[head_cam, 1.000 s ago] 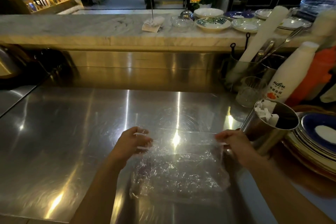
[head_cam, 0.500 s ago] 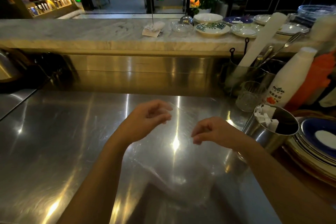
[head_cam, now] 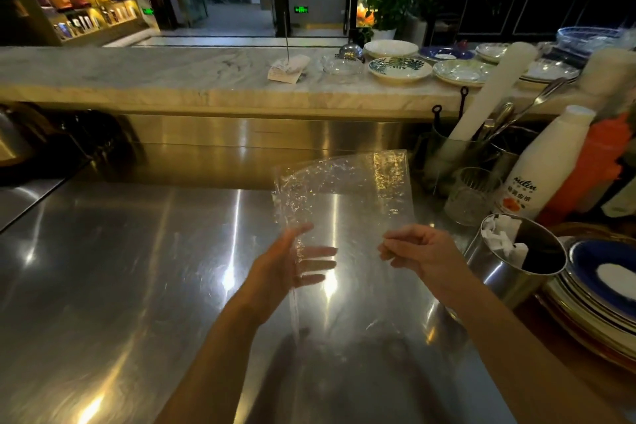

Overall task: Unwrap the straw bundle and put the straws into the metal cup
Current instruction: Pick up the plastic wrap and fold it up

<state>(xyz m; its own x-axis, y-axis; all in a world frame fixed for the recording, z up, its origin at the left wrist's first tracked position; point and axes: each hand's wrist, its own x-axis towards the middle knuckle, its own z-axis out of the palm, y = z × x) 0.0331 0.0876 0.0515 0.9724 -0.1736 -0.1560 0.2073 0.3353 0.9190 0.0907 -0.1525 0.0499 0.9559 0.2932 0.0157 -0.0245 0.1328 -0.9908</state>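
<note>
A clear, crinkled plastic wrapper (head_cam: 344, 196) stands upright above the steel counter, held between both hands. My left hand (head_cam: 289, 262) grips its left edge, fingers showing through the film. My right hand (head_cam: 416, 251) pinches its right edge. No straws show inside the wrapper. The metal cup (head_cam: 495, 268) stands to the right of my right hand, tilted toward me, with white paper-wrapped straws (head_cam: 502, 237) bunched in its mouth.
A stack of blue-rimmed plates (head_cam: 605, 299) sits right of the cup. Behind the cup are a glass (head_cam: 471, 196), a white bottle (head_cam: 547, 165), an orange bottle (head_cam: 592, 165) and a utensil holder (head_cam: 451, 155). A marble ledge (head_cam: 172, 79) with dishes runs along the back.
The wrapper lay flat on the counter under both hands; both hands lifted it and now hold it upright, spread out between them.
</note>
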